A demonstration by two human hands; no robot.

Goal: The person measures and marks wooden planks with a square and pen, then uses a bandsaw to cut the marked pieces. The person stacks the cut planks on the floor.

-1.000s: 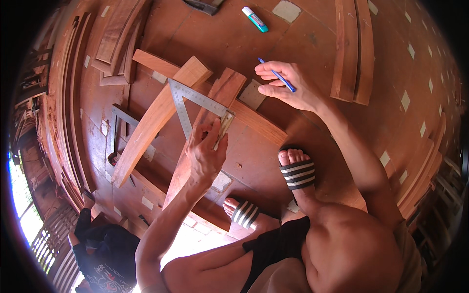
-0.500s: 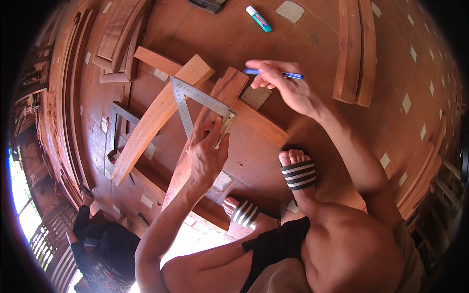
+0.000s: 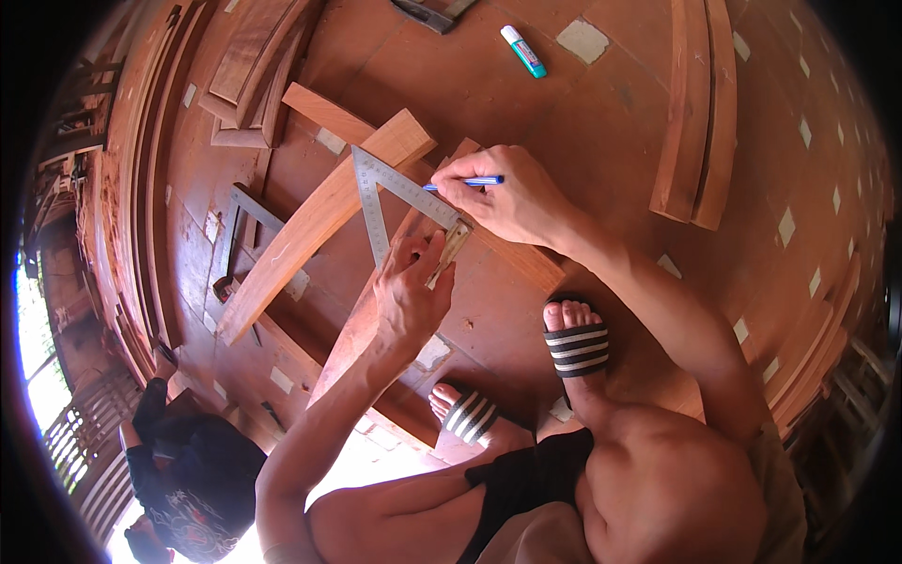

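Note:
My left hand (image 3: 412,291) is closed on the thick stock of a metal set square (image 3: 406,191), which lies across a reddish wooden plank (image 3: 349,346). Between the fingers of my right hand (image 3: 507,197) is a blue pen (image 3: 484,180), its tip at the square's upper edge. That hand hides the plank's far end. To the left a lighter, slightly curved wooden piece (image 3: 310,240) slants under the square's far corner. A crosswise wooden beam (image 3: 531,258) runs beneath both pieces.
A second square (image 3: 230,230) lies on the tiled floor at left. Beyond are a white-and-teal tube (image 3: 523,52) and a dark tool (image 3: 427,14). Long planks (image 3: 691,122) lie at right, stacked boards (image 3: 164,188) at left. Another person (image 3: 193,470) crouches lower left.
My right hand has come left and down with the pen, from above the floor to the square's edge. My left hand stays on the square. The whole view has shifted slightly.

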